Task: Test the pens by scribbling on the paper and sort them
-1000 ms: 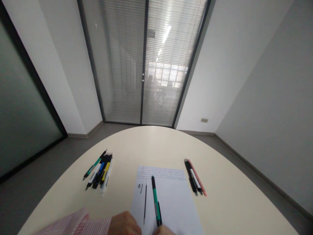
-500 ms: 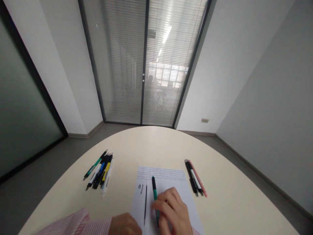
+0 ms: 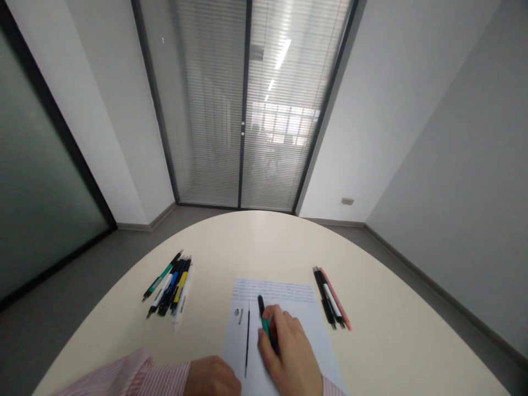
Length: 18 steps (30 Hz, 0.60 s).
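A sheet of paper [image 3: 303, 322] with lines of handwriting along its top lies on the round table. My right hand [image 3: 289, 349] rests over it, thumb and fingers around a green and black pen barrel [image 3: 265, 324]. Left of that barrel lie a thin dark refill [image 3: 247, 346], a small spring [image 3: 240, 316] and a tiny round part [image 3: 236, 312]. My left hand [image 3: 212, 377] is at the paper's lower left edge, with its fingers curled down and hidden from view.
A bunch of several pens [image 3: 171, 286] lies on the left of the table [image 3: 256, 242]. To the right of the paper, more pens [image 3: 330, 297], black, white and pink, lie side by side. Beyond the table's far edge stands a glass partition with blinds [image 3: 206, 137].
My right hand has shifted up a little, and its thumb and fingers have closed in on the green and black barrel. My left hand has hardly moved.
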Each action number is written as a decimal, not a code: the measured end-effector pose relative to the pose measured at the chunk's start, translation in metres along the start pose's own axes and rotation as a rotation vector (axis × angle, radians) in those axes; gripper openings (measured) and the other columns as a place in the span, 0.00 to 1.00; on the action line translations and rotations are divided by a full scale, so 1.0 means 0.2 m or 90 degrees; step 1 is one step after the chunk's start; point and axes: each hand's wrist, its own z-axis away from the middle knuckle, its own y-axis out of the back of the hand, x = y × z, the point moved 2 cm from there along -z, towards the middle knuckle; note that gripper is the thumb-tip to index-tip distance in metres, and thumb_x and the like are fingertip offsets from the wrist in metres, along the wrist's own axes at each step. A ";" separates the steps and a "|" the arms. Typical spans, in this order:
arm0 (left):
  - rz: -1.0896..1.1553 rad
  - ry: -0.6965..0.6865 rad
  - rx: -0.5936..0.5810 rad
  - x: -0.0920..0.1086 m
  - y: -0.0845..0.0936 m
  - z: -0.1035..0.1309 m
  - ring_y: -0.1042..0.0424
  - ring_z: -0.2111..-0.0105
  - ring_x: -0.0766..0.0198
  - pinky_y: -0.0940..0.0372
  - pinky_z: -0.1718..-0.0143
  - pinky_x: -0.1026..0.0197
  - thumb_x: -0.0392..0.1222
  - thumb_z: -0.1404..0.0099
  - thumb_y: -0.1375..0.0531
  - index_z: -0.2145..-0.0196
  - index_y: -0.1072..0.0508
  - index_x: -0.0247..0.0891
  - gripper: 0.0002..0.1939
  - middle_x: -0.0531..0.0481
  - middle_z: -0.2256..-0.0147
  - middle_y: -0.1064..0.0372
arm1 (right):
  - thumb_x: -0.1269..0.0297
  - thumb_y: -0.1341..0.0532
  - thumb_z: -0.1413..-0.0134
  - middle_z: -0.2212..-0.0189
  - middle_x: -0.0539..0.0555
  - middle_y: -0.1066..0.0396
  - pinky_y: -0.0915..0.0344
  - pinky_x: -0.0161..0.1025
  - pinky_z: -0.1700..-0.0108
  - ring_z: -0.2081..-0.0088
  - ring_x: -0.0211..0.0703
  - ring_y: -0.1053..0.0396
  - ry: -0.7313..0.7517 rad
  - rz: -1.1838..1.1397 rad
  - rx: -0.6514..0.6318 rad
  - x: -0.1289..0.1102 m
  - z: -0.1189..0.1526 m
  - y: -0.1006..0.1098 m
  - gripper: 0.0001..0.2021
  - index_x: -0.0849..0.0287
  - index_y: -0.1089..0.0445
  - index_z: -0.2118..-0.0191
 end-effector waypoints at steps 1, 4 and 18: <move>0.007 -0.045 0.044 0.01 0.04 -0.02 0.45 0.85 0.69 0.50 0.83 0.63 0.41 0.29 0.53 0.86 0.43 0.37 0.26 0.55 0.86 0.43 | 0.68 0.46 0.44 0.71 0.52 0.32 0.39 0.40 0.66 0.68 0.47 0.33 -0.015 -0.017 0.004 0.01 0.00 0.00 0.06 0.56 0.38 0.59; 0.012 0.045 0.205 -0.01 0.13 -0.07 0.38 0.80 0.65 0.44 0.77 0.62 0.40 0.27 0.61 0.76 0.33 0.36 0.25 0.50 0.81 0.36 | 0.66 0.46 0.43 0.75 0.49 0.34 0.40 0.37 0.69 0.71 0.44 0.33 -0.068 -0.111 0.021 0.02 -0.01 0.00 0.06 0.56 0.39 0.59; -0.175 -0.052 0.117 -0.07 0.11 -0.10 0.30 0.68 0.59 0.35 0.67 0.56 0.30 0.32 0.51 0.68 0.29 0.30 0.12 0.45 0.66 0.27 | 0.55 0.43 0.43 0.72 0.51 0.31 0.36 0.36 0.67 0.69 0.41 0.33 -0.134 -0.561 0.107 0.07 -0.06 0.03 0.15 0.58 0.37 0.54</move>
